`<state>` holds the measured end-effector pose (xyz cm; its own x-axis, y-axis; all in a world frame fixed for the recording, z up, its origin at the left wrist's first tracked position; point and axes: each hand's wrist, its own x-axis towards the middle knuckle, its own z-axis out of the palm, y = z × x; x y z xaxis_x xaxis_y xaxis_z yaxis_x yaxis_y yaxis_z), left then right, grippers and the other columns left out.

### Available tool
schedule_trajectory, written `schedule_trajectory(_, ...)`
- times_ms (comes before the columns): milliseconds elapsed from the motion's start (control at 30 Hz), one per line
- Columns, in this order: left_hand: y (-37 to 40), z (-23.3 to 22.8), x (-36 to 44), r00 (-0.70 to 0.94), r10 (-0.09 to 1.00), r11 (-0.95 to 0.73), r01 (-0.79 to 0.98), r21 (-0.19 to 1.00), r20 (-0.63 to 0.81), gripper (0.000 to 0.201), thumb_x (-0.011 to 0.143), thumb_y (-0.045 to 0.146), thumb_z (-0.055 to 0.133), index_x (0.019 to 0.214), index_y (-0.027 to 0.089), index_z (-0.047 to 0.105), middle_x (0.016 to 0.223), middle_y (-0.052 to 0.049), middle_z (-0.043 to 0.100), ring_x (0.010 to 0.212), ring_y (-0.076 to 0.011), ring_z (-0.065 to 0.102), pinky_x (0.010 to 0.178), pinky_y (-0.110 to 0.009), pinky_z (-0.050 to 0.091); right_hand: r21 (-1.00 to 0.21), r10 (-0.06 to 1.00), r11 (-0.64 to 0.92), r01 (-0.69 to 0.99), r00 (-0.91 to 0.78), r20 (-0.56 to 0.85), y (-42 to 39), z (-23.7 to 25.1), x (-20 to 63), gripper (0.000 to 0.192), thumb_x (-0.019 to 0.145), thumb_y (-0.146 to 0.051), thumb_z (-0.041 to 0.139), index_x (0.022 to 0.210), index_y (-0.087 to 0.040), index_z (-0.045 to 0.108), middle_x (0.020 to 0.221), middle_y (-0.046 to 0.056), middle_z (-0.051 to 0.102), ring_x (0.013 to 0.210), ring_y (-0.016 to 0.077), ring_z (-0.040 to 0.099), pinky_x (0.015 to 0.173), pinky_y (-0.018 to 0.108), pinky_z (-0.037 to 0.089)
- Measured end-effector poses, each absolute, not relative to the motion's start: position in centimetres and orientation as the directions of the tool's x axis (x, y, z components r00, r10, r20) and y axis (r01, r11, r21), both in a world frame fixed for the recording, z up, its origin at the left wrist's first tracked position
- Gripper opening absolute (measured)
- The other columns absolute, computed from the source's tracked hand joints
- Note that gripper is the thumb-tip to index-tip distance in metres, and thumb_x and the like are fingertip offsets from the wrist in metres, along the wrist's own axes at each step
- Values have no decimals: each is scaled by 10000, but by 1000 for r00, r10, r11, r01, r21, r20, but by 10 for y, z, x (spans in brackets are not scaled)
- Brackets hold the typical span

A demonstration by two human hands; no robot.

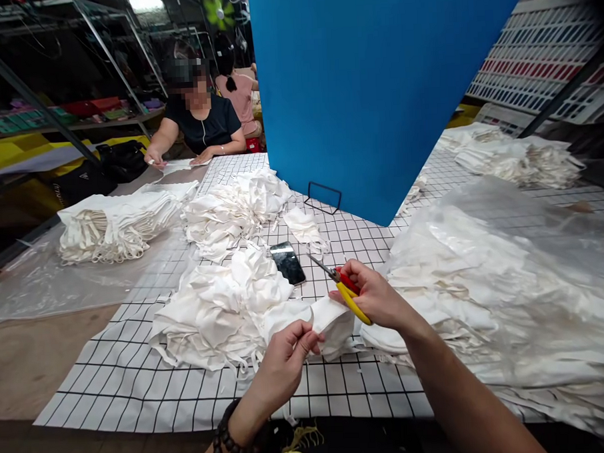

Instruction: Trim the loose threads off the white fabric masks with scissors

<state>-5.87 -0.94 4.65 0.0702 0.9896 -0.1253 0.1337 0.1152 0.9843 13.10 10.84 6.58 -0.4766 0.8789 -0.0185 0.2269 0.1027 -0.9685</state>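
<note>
A white fabric piece (331,319) with narrow straps stretches between my two hands above the table. My left hand (287,354) pinches its near edge between thumb and fingers. My right hand (375,293) is closed around scissors (352,298) with one red and one yellow handle. Their blades point up and left, away from the cloth, and the same hand's fingertips also touch the cloth's upper edge. Left of my hands lies a loose heap of similar white pieces (210,310). A black phone (287,262) rests just beyond it.
A tall blue board (376,96) stands across the table, by a black wire stand (323,197). Plastic-covered white cloth (484,278) is piled at right. A stacked bundle (116,224) lies at left. Across the table, a person (205,124) handles white cloth. The tablecloth (154,393) is checked.
</note>
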Motion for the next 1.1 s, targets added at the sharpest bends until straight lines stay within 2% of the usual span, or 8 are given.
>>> schedule_trajectory(167, -8, 43, -50, 72, 992, 112, -71, 991, -107, 265, 919, 370, 566, 850, 159, 710, 694, -15, 591, 679, -130, 560, 690, -244, 459, -976, 847, -13, 217, -517, -127, 99, 49, 134, 372, 689, -391, 786, 813, -221, 480, 689, -64, 515, 593, 103, 439, 537, 228, 358)
schedule_trajectory(400, -11, 48, -44, -97, 995, -42, -54, 998, 37, 230, 895, 332, 598, 874, 172, 763, 1353, -134, 490, 742, -146, 630, 569, -251, 528, -970, 827, -243, 5, -522, -210, 79, 22, 125, 480, 610, -397, 856, 819, -221, 461, 704, -71, 510, 604, 102, 477, 573, 237, 392)
schedule_trajectory(467, -11, 47, -43, -39, 999, -35, -134, 990, 30, 226, 904, 315, 586, 895, 166, 755, 1291, -147, 567, 655, -133, 622, 524, -251, 519, -965, 829, -263, -5, -513, -223, 77, 21, 124, 501, 590, -406, 865, 809, -222, 454, 705, -67, 524, 610, 110, 493, 590, 247, 406)
schedule_trajectory(533, -11, 45, -43, 17, 999, -24, -221, 975, 28, 220, 919, 295, 566, 925, 164, 743, 1004, -114, 684, 573, -122, 601, 526, -254, 514, -970, 849, -242, 26, -478, -225, 74, 24, 129, 488, 612, -406, 853, 806, -224, 444, 710, -57, 540, 625, 118, 498, 598, 252, 409)
schedule_trajectory(633, -9, 42, -42, -1, 999, -42, -228, 973, 43, 202, 927, 268, 561, 909, 156, 727, 722, -35, 629, 596, -134, 615, 610, -266, 518, -986, 899, -90, 137, -414, -140, 67, 37, 145, 418, 687, -366, 809, 808, -229, 433, 741, -51, 531, 648, 116, 464, 599, 242, 393)
schedule_trajectory(733, -9, 40, -41, -22, 997, -71, -151, 986, 68, 188, 919, 268, 573, 871, 153, 714, 777, -35, 599, 633, -138, 626, 609, -256, 507, -941, 872, 84, 328, -482, -90, 54, 55, 164, 426, 675, -341, 813, 824, -240, 427, 698, -72, 474, 612, 110, 396, 566, 233, 357)
schedule_trajectory(867, -10, 38, -41, -16, 989, -146, 24, 989, 147, 186, 924, 248, 560, 820, 167, 691, 748, -32, 581, 650, -145, 594, 620, -262, 478, -786, 856, 189, 588, -491, -161, 36, 72, 172, 471, 642, -469, 809, 874, -248, 465, 698, -59, 515, 612, 134, 432, 555, 249, 349)
schedule_trajectory(1100, -9, 42, -42, 48, 962, -271, 208, 940, 267, 220, 934, 195, 521, 749, 178, 638, 710, -32, 574, 690, -157, 561, 638, -273, 426, -684, 873, 232, 692, -458, -167, 28, 79, 165, 487, 646, -589, 762, 869, -245, 498, 748, -21, 596, 640, 166, 512, 579, 266, 364)
